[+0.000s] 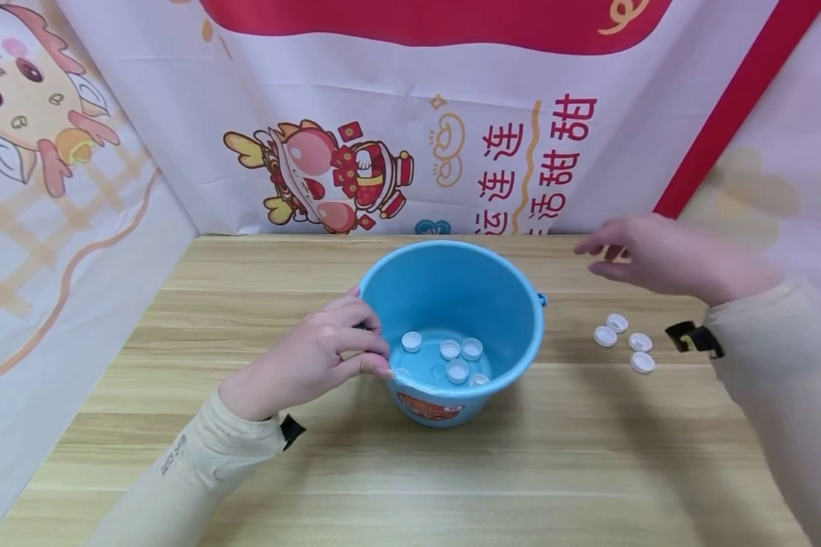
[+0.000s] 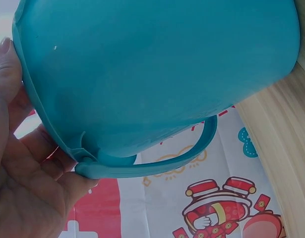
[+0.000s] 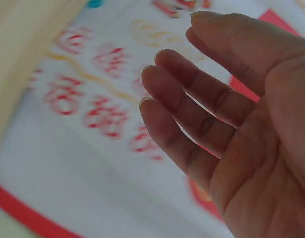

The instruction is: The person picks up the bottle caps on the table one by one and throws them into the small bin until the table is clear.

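A light blue bucket (image 1: 534, 334) stands on the wooden table, its opening facing up toward the head camera. Several white bottle caps (image 1: 457, 371) lie on its bottom. My left hand (image 1: 328, 349) grips the rim on the left side; in the left wrist view that hand (image 2: 33, 183) is by the handle joint, with the blue handle (image 2: 157, 168) hanging along the outside. My right hand (image 1: 664, 254) is in the air right of the bucket, holding nothing. Its fingers are loosely extended in the right wrist view. Below it, several more white bottle caps (image 1: 617, 323) lie grouped on the table.
The wooden table (image 1: 280, 486) runs back to a printed cloth backdrop (image 1: 397, 83) with red lettering and cartoon figures. More printed cloth (image 1: 55, 251) hangs along the left side. A small handle lug (image 1: 542, 299) sticks out from the bucket's right rim.
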A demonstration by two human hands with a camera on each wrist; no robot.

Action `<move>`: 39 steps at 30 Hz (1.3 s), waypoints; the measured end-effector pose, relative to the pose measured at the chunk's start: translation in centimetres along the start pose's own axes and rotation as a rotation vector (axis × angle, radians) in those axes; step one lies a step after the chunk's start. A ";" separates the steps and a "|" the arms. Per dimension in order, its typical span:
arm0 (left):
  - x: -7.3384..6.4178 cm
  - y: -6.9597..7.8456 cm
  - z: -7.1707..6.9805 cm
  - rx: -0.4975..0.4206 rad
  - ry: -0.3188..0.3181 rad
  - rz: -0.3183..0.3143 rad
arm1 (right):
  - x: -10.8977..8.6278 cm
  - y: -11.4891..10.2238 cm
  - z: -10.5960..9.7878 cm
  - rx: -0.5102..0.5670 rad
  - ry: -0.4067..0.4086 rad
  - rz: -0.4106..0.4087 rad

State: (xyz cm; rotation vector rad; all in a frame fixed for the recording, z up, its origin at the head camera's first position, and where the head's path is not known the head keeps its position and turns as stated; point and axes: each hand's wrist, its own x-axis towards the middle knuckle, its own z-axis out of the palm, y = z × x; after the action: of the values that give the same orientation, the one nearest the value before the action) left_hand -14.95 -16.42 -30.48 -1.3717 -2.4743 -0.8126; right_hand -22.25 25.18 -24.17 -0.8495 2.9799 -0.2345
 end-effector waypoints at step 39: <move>0.1 0.0 0.1 -0.003 0.003 0.004 | -1.9 7.9 13.7 0.135 -0.247 0.240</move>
State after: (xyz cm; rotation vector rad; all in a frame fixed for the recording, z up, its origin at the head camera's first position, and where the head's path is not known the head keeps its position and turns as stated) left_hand -15.02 -16.35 -30.51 -1.3748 -2.4690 -0.8166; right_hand -23.70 30.95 -38.93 -0.4628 2.7622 -0.2936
